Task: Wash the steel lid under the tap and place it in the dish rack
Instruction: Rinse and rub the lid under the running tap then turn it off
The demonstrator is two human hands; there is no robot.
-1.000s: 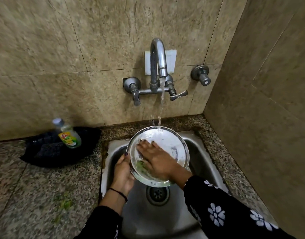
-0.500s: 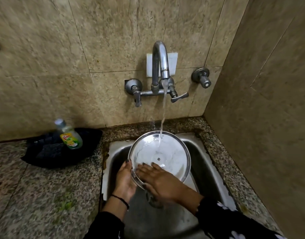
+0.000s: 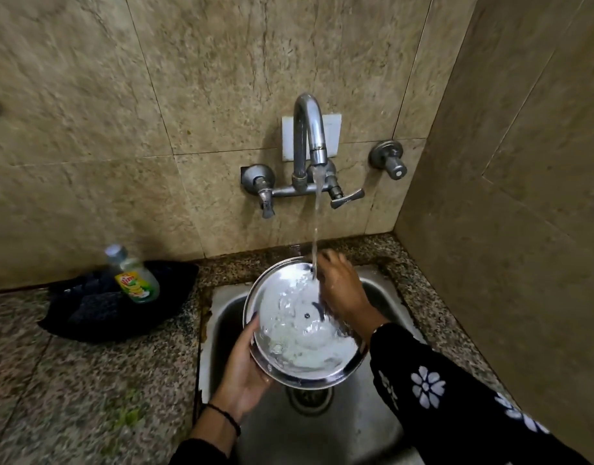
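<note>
The round steel lid [image 3: 299, 333] is held over the steel sink [image 3: 349, 431], its hollow inner side facing me and wet. My left hand [image 3: 243, 367] grips its lower left rim from below. My right hand [image 3: 339, 286] rests on the lid's upper right edge, fingers spread, right where the water falls. The tap [image 3: 309, 142] on the wall is running, and its stream hits the lid near the top. No dish rack is in view.
A dish soap bottle [image 3: 134, 276] lies on a dark cloth [image 3: 97, 313] on the speckled granite counter [image 3: 70, 397] to the left. The sink drain [image 3: 310, 399] sits under the lid. Tiled walls close in behind and on the right.
My right hand has moved from the lid's lower part up to its upper right edge under the stream. The soap residue seen earlier is gone and water now covers the lid's inside.
</note>
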